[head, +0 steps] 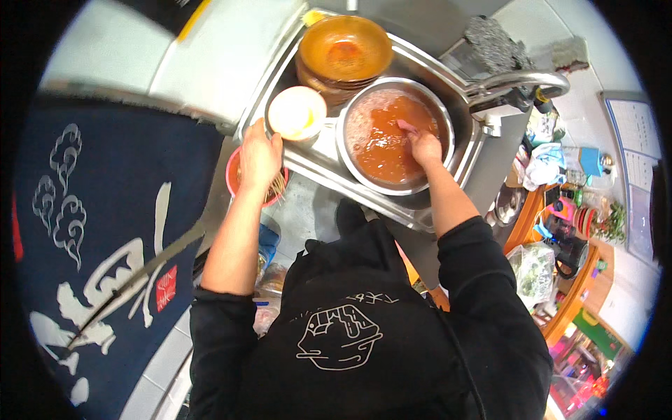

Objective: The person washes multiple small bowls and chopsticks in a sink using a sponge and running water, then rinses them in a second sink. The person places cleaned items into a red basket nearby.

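A round steel basin sits in the sink, filled with orange-brown, partly foamy liquid. My right hand is over its right side, fingers closed around a small pink thing that looks like a cloth and touches the liquid. At the sink's left edge, my left hand is beside a pale round bowl. Whether those fingers grip the bowl or only rest near it is not clear. Behind both stands a stack of amber-brown bowls, the top one stained reddish inside.
The metal sink has a curved faucet on its right. Below my left forearm is a red-rimmed container with thin sticks. Grey scouring mesh lies behind the sink. A dark printed curtain hangs at left; cluttered shelves stand at right.
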Available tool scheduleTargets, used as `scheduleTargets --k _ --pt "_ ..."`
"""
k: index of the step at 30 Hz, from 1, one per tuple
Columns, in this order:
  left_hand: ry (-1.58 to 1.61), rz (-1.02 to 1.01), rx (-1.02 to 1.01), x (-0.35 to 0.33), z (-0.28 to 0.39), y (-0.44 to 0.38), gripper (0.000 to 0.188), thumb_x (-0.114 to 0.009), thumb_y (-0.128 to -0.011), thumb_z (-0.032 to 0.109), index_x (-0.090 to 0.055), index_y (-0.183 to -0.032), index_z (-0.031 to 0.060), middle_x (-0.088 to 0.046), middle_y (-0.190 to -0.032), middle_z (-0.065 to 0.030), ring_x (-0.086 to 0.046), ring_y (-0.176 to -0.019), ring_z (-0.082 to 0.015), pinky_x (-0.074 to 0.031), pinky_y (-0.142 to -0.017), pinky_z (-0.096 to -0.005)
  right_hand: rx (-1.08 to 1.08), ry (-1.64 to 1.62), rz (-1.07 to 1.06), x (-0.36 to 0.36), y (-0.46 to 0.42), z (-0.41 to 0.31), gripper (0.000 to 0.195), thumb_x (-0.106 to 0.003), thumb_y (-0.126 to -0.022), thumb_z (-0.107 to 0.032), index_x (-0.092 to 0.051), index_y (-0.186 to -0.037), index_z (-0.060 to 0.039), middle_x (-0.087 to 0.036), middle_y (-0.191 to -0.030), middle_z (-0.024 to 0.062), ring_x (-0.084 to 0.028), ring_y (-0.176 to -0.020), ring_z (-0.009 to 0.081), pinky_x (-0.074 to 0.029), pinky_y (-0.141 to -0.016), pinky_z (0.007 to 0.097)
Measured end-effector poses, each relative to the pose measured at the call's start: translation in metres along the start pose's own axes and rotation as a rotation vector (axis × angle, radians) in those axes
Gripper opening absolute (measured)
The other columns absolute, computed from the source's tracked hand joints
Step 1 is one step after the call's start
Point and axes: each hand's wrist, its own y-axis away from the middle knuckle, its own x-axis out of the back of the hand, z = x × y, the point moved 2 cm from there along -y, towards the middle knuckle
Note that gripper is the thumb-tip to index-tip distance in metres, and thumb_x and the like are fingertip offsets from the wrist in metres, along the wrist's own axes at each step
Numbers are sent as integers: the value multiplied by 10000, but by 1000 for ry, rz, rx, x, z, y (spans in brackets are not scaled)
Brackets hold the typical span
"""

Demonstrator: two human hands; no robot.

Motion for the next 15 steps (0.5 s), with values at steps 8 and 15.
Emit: scheduleTargets --k 8,15 --pt "-226 -89 139 -42 3 -88 273 -566 -881 41 -613 -1138 -36 -700 -1082 -318 -678 -1056 -482 -530 -929 -541 -10 -118 29 -44 -15 -2 286 -479 -996 -151 -682 -1181 -70 -671 -1267 236 -677 -1127 406 -534 -988 502" --pt "-68 -263 74 9 47 -64 408 -552 -865 29 -569 -1265 -46 -697 -1086 -338 -684 -1073 -476 -529 -938 -516 30 -180 -109 -86 -30 15 263 -555 -984 -166 -705 -1171 -56 -722 -1096 230 -688 -1029 417 -541 -919 485"
